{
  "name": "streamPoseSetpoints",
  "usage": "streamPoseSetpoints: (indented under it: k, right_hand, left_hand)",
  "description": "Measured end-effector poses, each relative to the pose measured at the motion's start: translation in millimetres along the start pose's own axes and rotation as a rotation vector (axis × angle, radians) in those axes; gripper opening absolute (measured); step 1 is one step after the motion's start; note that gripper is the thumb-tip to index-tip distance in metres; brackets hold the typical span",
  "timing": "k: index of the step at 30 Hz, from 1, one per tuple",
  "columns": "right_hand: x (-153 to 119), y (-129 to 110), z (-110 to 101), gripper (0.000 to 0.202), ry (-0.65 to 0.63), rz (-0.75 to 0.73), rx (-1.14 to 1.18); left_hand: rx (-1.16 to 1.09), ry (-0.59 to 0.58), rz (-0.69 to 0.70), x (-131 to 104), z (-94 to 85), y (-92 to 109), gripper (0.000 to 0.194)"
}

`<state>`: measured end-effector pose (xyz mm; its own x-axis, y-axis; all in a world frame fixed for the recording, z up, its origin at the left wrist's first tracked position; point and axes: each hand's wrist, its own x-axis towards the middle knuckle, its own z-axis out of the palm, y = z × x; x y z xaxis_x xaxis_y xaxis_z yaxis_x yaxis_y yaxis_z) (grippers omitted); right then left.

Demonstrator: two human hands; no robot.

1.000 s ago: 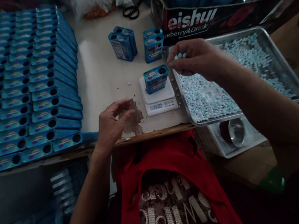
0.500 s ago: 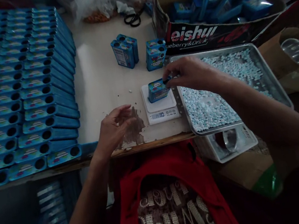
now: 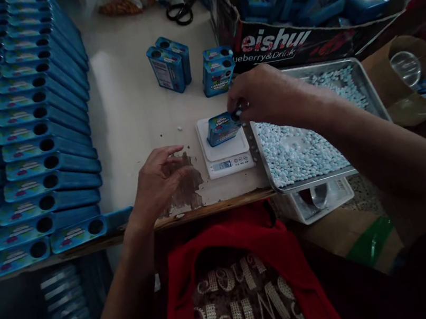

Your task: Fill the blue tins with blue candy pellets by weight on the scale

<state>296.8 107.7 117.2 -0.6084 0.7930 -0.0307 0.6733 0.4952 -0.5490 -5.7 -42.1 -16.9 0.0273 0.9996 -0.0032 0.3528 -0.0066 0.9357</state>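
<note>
A small blue candy box [image 3: 221,128] lies on the white digital scale [image 3: 224,151], its round hole facing right. My right hand [image 3: 263,93] is at that hole, fingers pinched together with pale candies showing at the tips; how many is hidden. My left hand [image 3: 162,180] rests at the table edge left of the scale, fingers curved and apart, holding nothing. To the right of the scale a metal tray [image 3: 330,180] holds a spread of pale blue and white candies [image 3: 300,154]. Behind the scale stand two blue boxes [image 3: 218,76] close together, with another pair [image 3: 169,67] to their left.
Rows of blue boxes with round holes [image 3: 47,147] fill the table's left side. A cardboard carton [image 3: 267,42] of blue packs stands at the back right. Black scissors [image 3: 180,14] lie at the back. A white basket [image 3: 341,199] sits under the tray, and a paper bag [image 3: 378,87] beside it.
The number on the scale display has gone up. My right hand stays at the box's hole, with pale candies now showing at its fingertips. The view has shifted slightly; my left hand barely moved.
</note>
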Motion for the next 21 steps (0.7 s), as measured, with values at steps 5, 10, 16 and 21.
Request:
streamPoseSetpoints:
  k: [5,10,16,21]
  right_hand:
    - [-12,1,-9,0.021,0.094,-0.022,-0.068]
    - [-68,77,-7,0.019,0.19,0.157,-0.193]
    - [-151,148,44,0.101,-0.142,0.272,-0.452]
    - [-165,144,63,0.058,-0.125,0.181,-0.395]
  left_hand:
    - [0.041,0.045,-0.016,-1,-0.1,-3,0.048]
    - [0.257,0.241,-0.007,24,1.1,-8,0.039]
    - [0.349,0.299,0.026,97,22.7,-31,0.032]
    - [0.348,0.181,-0.02,130,38.5,-40,0.013]
